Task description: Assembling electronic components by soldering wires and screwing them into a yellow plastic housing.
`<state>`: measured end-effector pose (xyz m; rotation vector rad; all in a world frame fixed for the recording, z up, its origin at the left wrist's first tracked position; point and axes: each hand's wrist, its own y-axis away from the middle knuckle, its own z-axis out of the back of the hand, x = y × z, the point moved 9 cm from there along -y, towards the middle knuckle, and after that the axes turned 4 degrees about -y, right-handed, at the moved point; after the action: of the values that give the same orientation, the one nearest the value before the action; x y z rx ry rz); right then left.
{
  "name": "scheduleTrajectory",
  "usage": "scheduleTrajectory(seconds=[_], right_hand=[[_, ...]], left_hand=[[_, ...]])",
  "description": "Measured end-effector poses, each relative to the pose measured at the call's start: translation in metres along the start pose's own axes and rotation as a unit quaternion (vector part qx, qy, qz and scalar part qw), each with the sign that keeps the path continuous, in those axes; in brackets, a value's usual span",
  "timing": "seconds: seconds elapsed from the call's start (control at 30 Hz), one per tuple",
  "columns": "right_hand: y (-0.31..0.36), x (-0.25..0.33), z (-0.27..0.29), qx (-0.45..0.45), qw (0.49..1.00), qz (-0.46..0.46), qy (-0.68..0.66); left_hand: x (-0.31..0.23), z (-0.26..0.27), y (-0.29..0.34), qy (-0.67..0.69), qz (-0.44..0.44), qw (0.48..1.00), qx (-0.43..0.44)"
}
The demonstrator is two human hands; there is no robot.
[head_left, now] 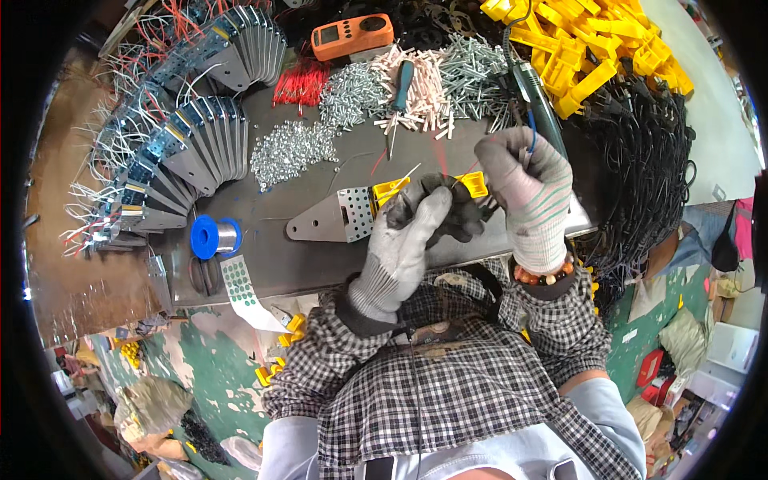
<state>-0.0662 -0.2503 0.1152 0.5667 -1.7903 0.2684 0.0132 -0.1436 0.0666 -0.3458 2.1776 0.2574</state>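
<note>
My left hand [412, 236], in a grey-white glove, is closed around a yellow plastic part [472, 184], whose two ends show on either side of the fingers. Against its left end lies a grey metal plate with rows of small holes [344, 218]. Something black and bunched [460, 214] sits under the left fingers; its kind is unclear. My right hand [528, 184], also gloved, is raised to the right, fingers pinched together. A thin blue piece [532, 130] rises from its fingertips, and I cannot make out what it is. Thin red and white leads show near the yellow part.
Across the back lie an orange meter [352, 36], red leads [301, 84], screws [352, 94], a screwdriver [404, 86] and pale sleeves. Stacked metal plates [216, 144] curve along the left, near nuts [292, 152], a solder spool [216, 237] and scissors [203, 276]. Yellow housings [592, 48] and black cables [640, 160] pile up at right.
</note>
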Motion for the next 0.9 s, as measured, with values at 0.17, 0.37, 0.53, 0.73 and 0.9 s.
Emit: scheduleTrajectory(seconds=[0.17,0.37,0.53,0.73,0.9], right_hand=[[-0.006,0.02,-0.015,0.081,0.967,0.109,0.217],[-0.008,0.02,-0.047,0.25,0.729,0.24,0.59],[-0.021,-0.041,-0.057,0.358,0.656,0.27,0.607],[-0.023,-0.046,-0.038,0.317,0.771,0.137,0.535],[-0.014,-0.038,-0.042,0.319,0.78,0.233,0.485]], left_hand=[[-0.054,0.029,-0.001,-0.214,-0.021,0.969,-0.125],[-0.089,0.119,-0.004,-0.504,-0.144,0.827,-0.203],[-0.061,0.098,-0.022,-0.622,-0.121,0.758,-0.153],[-0.05,0.088,-0.026,-0.63,-0.153,0.754,-0.104],[-0.05,0.071,-0.03,-0.639,-0.159,0.75,-0.061]])
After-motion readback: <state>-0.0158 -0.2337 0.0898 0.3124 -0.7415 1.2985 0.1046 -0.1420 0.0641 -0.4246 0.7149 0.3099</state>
